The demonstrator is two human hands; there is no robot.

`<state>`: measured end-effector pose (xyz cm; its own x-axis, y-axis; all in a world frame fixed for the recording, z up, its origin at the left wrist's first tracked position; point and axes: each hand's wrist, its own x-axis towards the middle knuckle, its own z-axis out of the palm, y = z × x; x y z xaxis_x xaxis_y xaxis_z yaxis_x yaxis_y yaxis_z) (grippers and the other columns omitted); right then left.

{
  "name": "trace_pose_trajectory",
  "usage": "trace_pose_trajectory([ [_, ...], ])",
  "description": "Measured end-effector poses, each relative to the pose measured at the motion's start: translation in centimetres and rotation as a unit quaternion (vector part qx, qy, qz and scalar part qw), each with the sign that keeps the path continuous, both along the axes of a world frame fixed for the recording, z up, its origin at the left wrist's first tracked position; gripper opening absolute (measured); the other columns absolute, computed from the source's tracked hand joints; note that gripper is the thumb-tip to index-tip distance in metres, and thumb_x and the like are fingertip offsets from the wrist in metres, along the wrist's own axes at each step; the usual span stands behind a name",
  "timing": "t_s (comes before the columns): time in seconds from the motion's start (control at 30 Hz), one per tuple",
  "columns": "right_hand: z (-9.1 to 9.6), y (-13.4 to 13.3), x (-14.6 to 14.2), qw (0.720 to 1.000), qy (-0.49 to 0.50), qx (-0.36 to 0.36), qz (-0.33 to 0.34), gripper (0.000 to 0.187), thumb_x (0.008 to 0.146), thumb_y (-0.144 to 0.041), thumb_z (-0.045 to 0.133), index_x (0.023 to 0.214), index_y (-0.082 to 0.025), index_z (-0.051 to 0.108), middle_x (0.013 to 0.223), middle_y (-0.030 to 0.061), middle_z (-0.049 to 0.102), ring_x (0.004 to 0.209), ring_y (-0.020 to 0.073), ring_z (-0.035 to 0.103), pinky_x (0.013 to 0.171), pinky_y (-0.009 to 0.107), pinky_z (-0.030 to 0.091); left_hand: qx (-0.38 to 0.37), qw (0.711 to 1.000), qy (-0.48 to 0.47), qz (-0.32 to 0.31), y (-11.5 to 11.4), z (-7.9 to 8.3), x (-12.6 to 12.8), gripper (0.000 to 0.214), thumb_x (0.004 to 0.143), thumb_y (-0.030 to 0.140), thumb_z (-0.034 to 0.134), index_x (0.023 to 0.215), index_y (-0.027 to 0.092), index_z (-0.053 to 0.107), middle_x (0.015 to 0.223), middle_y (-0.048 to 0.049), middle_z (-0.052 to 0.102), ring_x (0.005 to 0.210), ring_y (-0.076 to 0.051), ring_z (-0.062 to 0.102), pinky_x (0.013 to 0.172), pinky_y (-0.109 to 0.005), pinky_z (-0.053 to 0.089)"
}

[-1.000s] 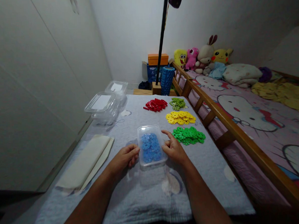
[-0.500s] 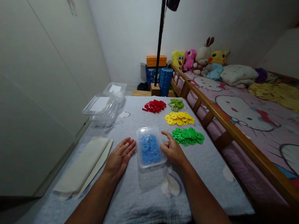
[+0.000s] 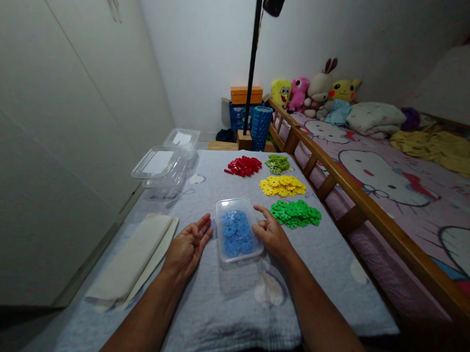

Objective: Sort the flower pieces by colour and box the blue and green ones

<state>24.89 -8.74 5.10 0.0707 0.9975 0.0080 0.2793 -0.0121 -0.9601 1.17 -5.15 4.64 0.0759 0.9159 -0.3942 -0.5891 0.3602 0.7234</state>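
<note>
A clear plastic box (image 3: 241, 257) with its lid on stands in front of me. Blue flower-shaped pieces (image 3: 237, 232) show through the lid. My right hand (image 3: 272, 234) is at the box's right side, the thumb on its edge, the index finger stretched out and the other fingers curled. My left hand (image 3: 188, 245) is just left of the box, apart from it, palm turned up and inward, fingers extended and holding nothing. Beyond my right hand lies a heap of green flower-shaped pieces (image 3: 296, 214).
Heaps of yellow pieces (image 3: 283, 185), light green pieces (image 3: 277, 164) and red pieces (image 3: 243, 166) lie farther back. Lidded clear boxes (image 3: 158, 169) stand at the back left. Folded beige cloth or paper (image 3: 133, 260) lies on the left. A wooden bed rail (image 3: 362, 195) borders the right.
The fingers of my left hand have bent a little and drawn slightly away from the box. My right hand keeps its place at the box's right side.
</note>
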Motion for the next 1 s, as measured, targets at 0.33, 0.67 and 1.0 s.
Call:
trace_pose_trajectory([
  [0.33,-0.6,0.3,0.1,1.0,0.019,0.002,-0.01,0.063,0.079,-0.034,0.059,0.137,-0.013,0.048,0.052,-0.0131,0.035,0.048,0.0092,0.035,0.049,0.02,0.029,0.024,0.999,-0.02,0.006,-0.1,0.4,-0.3,0.027,0.057,-0.008,0.051,0.055,0.017,0.042,0.055,0.004,0.047,0.118,-0.025,0.067,0.107,-0.043,0.05],
  [0.67,-1.1,0.6,-0.1,0.995,0.09,-0.024,-0.025,0.043,0.073,-0.033,0.063,0.112,-0.016,0.057,0.054,-0.0132,0.034,0.047,0.0073,0.031,0.047,0.018,0.026,0.038,0.998,0.007,-0.056,-0.8,0.9,0.2,0.031,0.065,0.006,0.068,0.093,0.017,0.068,0.101,-0.006,0.072,0.1,-0.019,0.068,0.09,-0.031,0.056],
  [1.0,-0.5,0.3,-0.6,0.971,0.224,-0.079,-0.012,0.053,0.067,-0.036,0.071,0.113,-0.018,0.053,0.053,-0.0148,0.041,0.043,0.0067,0.036,0.047,0.019,0.032,0.032,0.988,0.075,-0.132,-1.6,0.7,1.7,0.053,0.061,0.026,0.089,0.104,0.017,0.058,0.081,-0.0002,0.069,0.068,-0.014,0.067,0.064,-0.024,0.054],
])
